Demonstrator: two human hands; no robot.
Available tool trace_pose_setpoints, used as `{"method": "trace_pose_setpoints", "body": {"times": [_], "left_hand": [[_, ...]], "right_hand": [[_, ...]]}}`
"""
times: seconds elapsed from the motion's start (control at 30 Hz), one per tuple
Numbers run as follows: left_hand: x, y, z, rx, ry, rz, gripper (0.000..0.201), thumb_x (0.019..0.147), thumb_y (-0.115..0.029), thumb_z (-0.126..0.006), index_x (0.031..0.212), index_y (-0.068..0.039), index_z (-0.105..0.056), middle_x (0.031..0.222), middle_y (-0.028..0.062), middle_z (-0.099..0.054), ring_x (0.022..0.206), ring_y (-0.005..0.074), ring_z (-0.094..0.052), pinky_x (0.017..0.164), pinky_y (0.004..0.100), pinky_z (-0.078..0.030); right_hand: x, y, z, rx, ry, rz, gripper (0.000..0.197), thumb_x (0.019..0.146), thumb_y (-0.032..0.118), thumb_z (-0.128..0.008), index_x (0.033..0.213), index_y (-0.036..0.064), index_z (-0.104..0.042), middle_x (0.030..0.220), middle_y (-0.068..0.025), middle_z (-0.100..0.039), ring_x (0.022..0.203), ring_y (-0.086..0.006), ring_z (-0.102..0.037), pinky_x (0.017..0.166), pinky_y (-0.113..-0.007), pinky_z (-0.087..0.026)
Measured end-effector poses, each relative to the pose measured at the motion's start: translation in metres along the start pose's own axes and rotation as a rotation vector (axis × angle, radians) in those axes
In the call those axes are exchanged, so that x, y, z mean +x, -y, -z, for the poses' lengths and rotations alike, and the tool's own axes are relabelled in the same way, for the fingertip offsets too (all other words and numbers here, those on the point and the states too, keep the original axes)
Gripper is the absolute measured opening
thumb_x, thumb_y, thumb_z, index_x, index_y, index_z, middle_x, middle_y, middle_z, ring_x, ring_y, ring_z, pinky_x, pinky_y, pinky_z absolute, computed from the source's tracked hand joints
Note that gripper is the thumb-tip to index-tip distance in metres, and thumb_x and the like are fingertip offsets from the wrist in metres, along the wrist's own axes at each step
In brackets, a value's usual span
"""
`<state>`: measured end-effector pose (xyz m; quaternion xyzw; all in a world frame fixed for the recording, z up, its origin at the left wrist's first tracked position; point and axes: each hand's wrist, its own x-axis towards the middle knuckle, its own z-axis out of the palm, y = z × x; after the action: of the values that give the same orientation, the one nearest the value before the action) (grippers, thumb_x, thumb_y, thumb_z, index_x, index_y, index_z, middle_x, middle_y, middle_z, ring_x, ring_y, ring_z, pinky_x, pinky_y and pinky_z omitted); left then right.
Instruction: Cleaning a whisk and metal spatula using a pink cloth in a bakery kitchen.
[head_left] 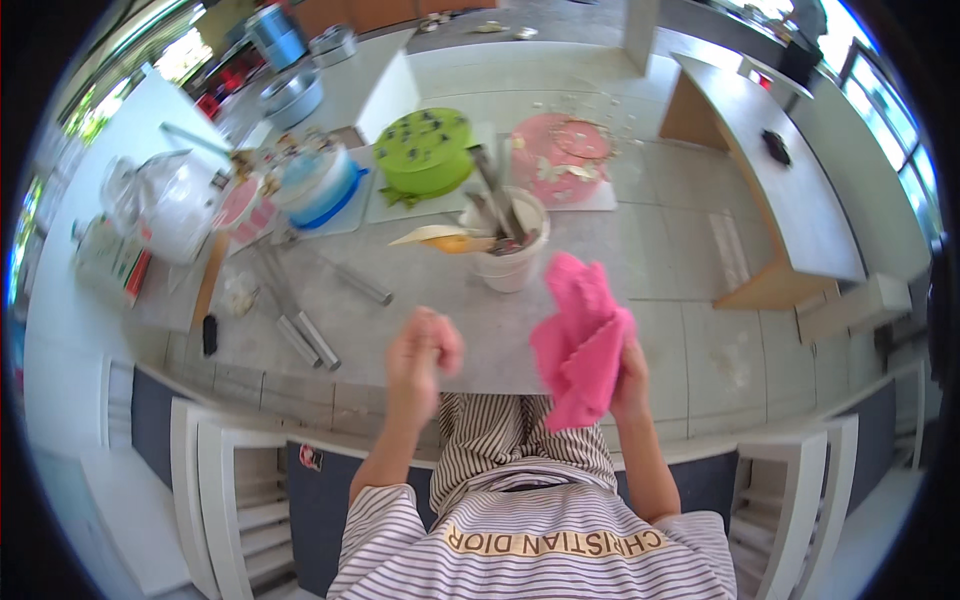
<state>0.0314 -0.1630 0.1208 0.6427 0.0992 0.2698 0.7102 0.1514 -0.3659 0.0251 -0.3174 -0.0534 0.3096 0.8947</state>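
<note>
Behind the pink cloth [580, 345], the right hand [631, 380] only partly visible

pale tile floor [660, 370] thru the room, grey-topped table [480, 345] up front, 2nd table [795, 215] w/ brown wood-look panels off to the R, dark-framed windows [888, 125] far R, bright daylight, 2 white slatted pieces [228, 500] low, 1 per side
</note>
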Motion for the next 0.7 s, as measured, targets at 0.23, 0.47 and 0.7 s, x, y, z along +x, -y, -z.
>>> {"method": "trace_pose_setpoints", "body": {"times": [0.23,0.47,0.7], "left_hand": [[0.033,0.142,-0.087,0.597,0.154,-0.419,0.02,0.088,-0.021,-0.044,0.078,-0.004,-0.051,0.066,0.0118,-0.052,0.059,0.0166,-0.053,0.055,0.0291,-0.042],[0.025,0.069,-0.108,0.179,0.379,0.11,0.028,0.09,-0.027,-0.041,0.075,-0.005,-0.048,0.056,0.0033,-0.044,0.047,0.0123,-0.042,0.044,0.0252,-0.033],[0.0,0.037,-0.049,-0.021,0.454,0.58,0.036,0.093,-0.032,-0.035,0.064,-0.009,-0.035,0.053,-0.0031,-0.032,0.043,0.004,-0.027,0.04,0.0188,-0.021]], "right_hand": [[0.037,0.014,-0.058,-0.267,-0.072,0.197,0.031,0.087,0.027,-0.049,0.104,0.0011,-0.051,0.09,-0.0052,-0.058,0.078,-0.0128,-0.057,0.07,-0.026,-0.047],[0.049,0.066,-0.038,-0.112,-0.208,0.225,0.031,0.086,0.027,-0.051,0.106,0.0033,-0.052,0.09,-0.0036,-0.058,0.078,-0.0099,-0.057,0.069,-0.024,-0.047],[0.085,0.124,0.022,-0.148,-0.342,0.732,0.037,0.086,0.033,-0.049,0.109,0.0039,-0.051,0.094,-0.0061,-0.057,0.078,-0.016,-0.057,0.07,-0.025,-0.046]]}}
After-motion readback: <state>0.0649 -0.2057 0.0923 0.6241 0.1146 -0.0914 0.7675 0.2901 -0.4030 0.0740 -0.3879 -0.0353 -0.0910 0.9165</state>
